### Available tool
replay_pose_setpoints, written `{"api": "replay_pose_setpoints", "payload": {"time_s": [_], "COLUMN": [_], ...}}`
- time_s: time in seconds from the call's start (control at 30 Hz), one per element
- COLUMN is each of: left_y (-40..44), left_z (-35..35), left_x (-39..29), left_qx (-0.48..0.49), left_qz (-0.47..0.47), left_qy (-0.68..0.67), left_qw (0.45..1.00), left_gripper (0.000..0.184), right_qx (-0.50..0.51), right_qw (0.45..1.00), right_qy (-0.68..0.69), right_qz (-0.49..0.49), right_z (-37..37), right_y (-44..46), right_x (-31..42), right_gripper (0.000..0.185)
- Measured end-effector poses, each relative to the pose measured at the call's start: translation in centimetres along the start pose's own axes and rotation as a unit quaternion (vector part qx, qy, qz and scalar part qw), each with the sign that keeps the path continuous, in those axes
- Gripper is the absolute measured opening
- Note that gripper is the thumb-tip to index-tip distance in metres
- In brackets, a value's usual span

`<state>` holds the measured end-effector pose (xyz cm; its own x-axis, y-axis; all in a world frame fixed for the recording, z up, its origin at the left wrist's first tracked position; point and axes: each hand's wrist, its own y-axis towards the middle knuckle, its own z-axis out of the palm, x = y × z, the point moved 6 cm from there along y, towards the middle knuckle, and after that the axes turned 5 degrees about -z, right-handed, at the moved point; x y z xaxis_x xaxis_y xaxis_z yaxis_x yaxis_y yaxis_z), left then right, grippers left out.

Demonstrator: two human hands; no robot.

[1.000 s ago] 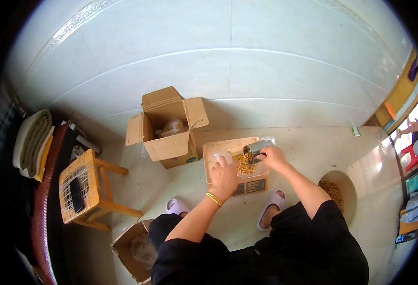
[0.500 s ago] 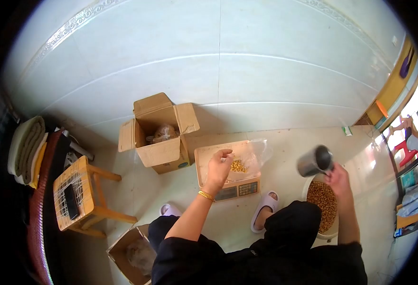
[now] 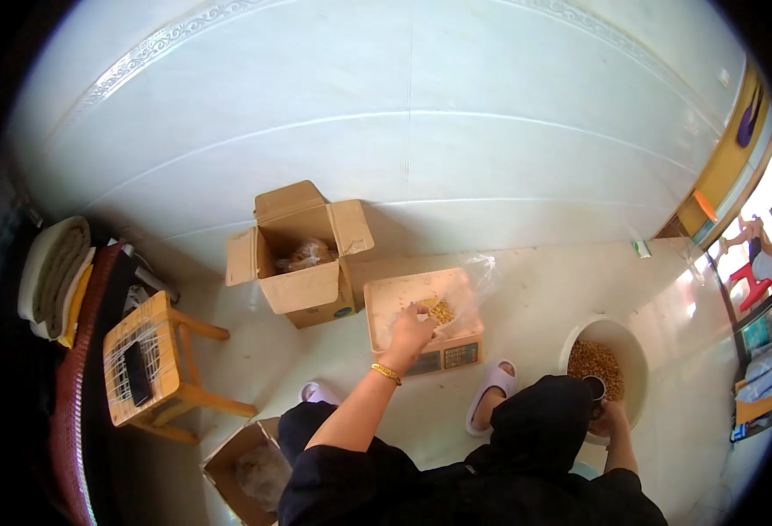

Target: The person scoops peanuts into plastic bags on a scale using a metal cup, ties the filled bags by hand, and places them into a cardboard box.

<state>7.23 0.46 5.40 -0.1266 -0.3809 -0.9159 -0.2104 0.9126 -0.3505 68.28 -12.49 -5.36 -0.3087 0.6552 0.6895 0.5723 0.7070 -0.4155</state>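
Head view: cup (image 3: pixel 595 390) in right grip (image 3: pixel 611 420); bag (image 3: pixel 472 294) at left grip (image 3: pixel 413 333).

Black, short-sleeved clothing (image 3: pixel 456 493) is being worn above black trousers (image 3: pixel 539 421). The left wrist (image 3: pixel 390 368) is being circled by a gold-coloured bracelet (image 3: pixel 386 373). Pale lilac, open-toed slippers (image 3: pixel 494 386) are being worn on both sockless feet.

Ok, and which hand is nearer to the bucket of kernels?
The right. The right hand is at the near side of the bucket, holding the metal cup; the left hand is away to the left, over the scale's tray.
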Motion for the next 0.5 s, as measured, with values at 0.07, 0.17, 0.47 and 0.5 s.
{"api": "replay_pose_setpoints", "payload": {"time_s": [0.07, 0.17, 0.47, 0.5], "left_y": [0.1, -1.4, 0.0, -0.2], "left_z": [0.4, 1.4, 2.2, 1.9], "left_x": [0.8, -1.2, -0.1, -0.3], "left_qx": [0.024, 0.089, 0.13, 0.123], "left_qz": [-0.007, 0.004, 0.079, 0.075], "left_qy": [0.002, 0.047, 0.153, 0.157], "left_qw": [1.0, 0.995, 0.976, 0.977], "left_gripper": [0.027, 0.029, 0.033, 0.033], "right_qx": [-0.124, -0.122, 0.15, 0.157], "right_qw": [0.938, 0.901, 0.877, 0.876], "right_qy": [-0.291, -0.248, -0.218, -0.214], "right_qz": [-0.143, -0.335, -0.4, -0.403], "right_z": [-0.5, 2.1, 26.1, 28.4], "right_y": [-1.8, -2.2, -6.2, -6.0], "right_x": [6.7, 18.9, 39.1, 38.7], "right_gripper": [0.038, 0.026, 0.043, 0.043]}}
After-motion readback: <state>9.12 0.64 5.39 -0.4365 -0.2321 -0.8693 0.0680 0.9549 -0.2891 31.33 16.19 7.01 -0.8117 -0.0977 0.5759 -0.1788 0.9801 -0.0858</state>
